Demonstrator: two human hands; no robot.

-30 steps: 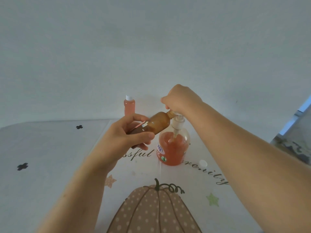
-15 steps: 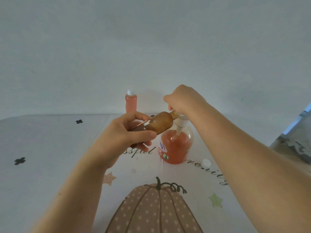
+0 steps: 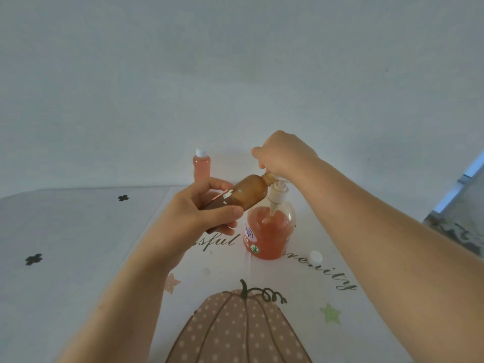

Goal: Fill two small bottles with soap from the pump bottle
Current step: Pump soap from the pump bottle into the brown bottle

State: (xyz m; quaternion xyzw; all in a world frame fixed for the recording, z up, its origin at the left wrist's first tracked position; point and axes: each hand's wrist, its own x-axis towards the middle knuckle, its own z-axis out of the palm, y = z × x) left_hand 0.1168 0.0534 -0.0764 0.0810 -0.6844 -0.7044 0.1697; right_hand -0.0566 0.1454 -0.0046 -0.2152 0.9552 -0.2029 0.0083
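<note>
Left hand point(image 3: 193, 218) barely shifted, grips amber bottle point(image 3: 248, 192) | right hand point(image 3: 285, 155) atop pump bottle point(image 3: 269, 231), grip hidden

A pale wall point(image 3: 235, 74) is standing behind the grip, a pumpkin-print tablecloth point(image 3: 235, 334) is lying beneath it, and a bright window edge point(image 3: 472, 167) is showing far right.
</note>
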